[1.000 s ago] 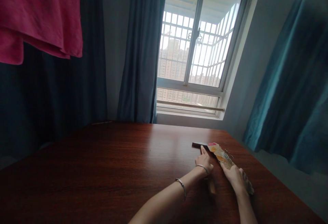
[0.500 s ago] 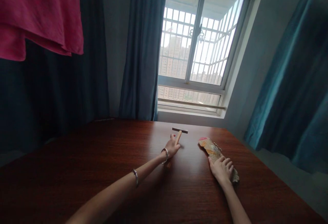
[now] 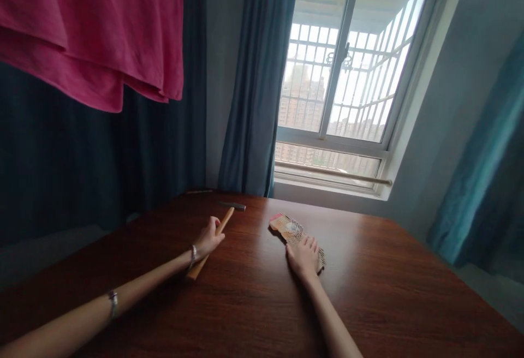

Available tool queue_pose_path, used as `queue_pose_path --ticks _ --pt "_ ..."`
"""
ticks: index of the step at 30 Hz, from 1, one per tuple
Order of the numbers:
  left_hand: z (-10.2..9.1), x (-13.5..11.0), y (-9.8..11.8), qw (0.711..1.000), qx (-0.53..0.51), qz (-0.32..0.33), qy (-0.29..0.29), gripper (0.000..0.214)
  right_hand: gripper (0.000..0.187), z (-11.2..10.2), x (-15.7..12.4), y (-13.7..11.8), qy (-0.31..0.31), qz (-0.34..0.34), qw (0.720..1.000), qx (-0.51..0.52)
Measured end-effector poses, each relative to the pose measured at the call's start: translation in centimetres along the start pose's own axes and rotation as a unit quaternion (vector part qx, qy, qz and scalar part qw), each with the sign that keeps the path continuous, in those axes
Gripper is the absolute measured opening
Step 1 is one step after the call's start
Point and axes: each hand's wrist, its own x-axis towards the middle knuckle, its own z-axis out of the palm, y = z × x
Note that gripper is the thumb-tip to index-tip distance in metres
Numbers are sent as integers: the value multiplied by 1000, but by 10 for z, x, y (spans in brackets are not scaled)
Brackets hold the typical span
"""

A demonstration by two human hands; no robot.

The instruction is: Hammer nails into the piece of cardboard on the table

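Note:
My left hand (image 3: 209, 238) is closed around the wooden handle of a hammer (image 3: 226, 218), above the left part of the brown table. The dark metal head points toward the far edge, and the handle's end sticks out below my wrist. To the right, my right hand (image 3: 303, 257) lies over a long, rough tan piece of corrugated cardboard (image 3: 289, 227) with a pinkish far end. My thumb is along its left side and my fingers bend across its top. The palm hides its middle. Ridges show along its right side.
The dark wooden table (image 3: 249, 303) runs back to a window (image 3: 333, 101) with bars outside. Blue curtains (image 3: 256, 101) hang left of the window and at the right edge. A pink cloth (image 3: 135, 47) hangs at upper left.
My left hand has moved left with the hammer. My right hand has also shifted left along with the cardboard piece. The view has turned slightly left.

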Motion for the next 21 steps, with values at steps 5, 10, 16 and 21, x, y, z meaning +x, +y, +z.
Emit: queue_pose_path --ticks 5,10,16,21 --pt "-32 0 -34 997 55 -45 35 29 74 11 -2 -63 -23 -119 991 50" --pt "-51 4 -61 995 80 -46 38 28 76 18 4 -88 -54 -215 972 82" --pt "-62 3 -76 993 96 -61 40 27 70 17 14 -96 -72 -308 943 103" --pt "-61 2 -79 991 108 -65 42 27 63 16 17 -98 -57 -317 940 109"
